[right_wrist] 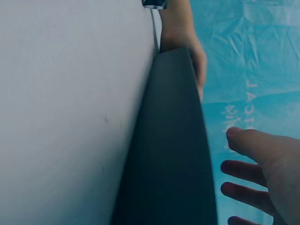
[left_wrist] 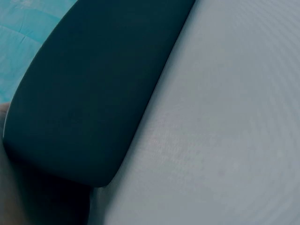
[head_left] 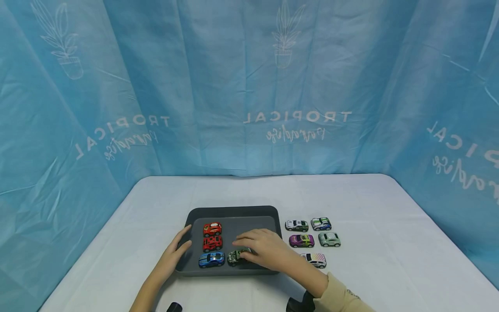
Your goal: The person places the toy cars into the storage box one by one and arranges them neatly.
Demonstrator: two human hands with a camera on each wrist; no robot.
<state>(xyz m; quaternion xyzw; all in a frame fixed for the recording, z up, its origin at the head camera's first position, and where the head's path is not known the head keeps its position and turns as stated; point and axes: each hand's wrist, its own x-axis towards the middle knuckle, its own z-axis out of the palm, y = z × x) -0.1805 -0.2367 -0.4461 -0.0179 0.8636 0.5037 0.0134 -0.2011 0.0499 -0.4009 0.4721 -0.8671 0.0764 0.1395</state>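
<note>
Inside a dark grey tray [head_left: 263, 223] are two red toy cars [head_left: 212, 243], a blue toy car [head_left: 212, 259] and a green camouflage toy car [head_left: 233, 258]. My right hand [head_left: 267, 249] is over the camouflage car, its thumb overlapping the car in the head view. In the right wrist view, that hand's thumb and fingers stand apart with nothing visible between them. My left hand [head_left: 169, 258] rests at the tray's left rim with straight fingers. The tray's outer wall [left_wrist: 93, 93] fills much of the left wrist view.
Right of the tray, on the white-covered table [head_left: 370, 208], are a white-and-black car [head_left: 296, 225], a white-and-blue car [head_left: 321, 223], a purple car [head_left: 301, 241], a pale green car [head_left: 329, 239] and a white car with pink checks [head_left: 316, 260]. A blue curtain [head_left: 218, 86] surrounds the table.
</note>
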